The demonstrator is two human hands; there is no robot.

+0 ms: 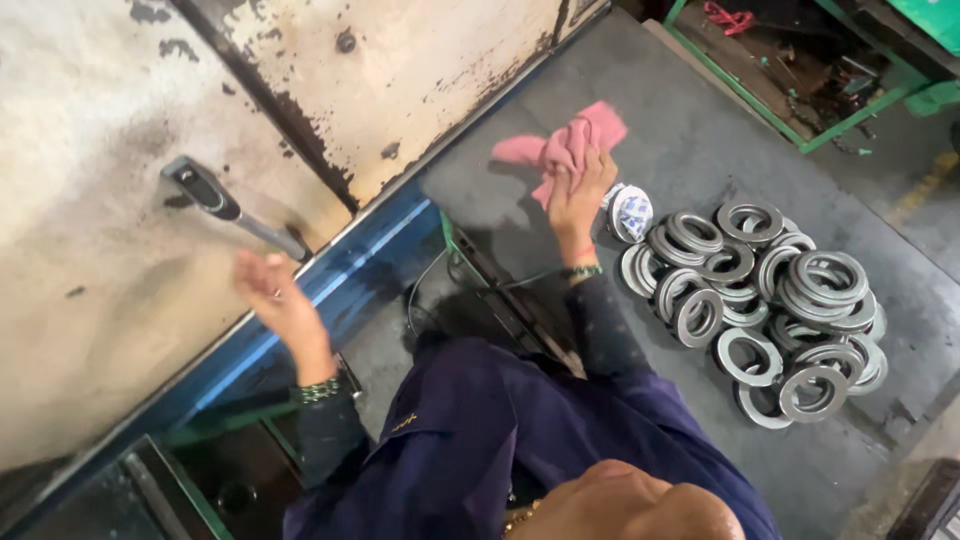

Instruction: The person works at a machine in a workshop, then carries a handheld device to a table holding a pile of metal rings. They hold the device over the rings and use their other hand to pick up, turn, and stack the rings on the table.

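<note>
My right hand [578, 195] grips a pink cloth [565, 145] and presses it on the dark grey metal table [690, 130]. My left hand [275, 290] is raised and blurred, fingers apart and holding nothing. It is just below and right of a grey lever handle [215, 198] that sticks out of a worn cream machine panel [90, 300]. Both wrists wear bangles, and the sleeves are dark navy.
A heap of several grey metal rings [770, 300] lies on the table right of my right hand, with a small white patterned piece [630, 212] at its left edge. A blue rail [350, 280] runs under the panel. A green frame [790, 130] with clutter stands at top right.
</note>
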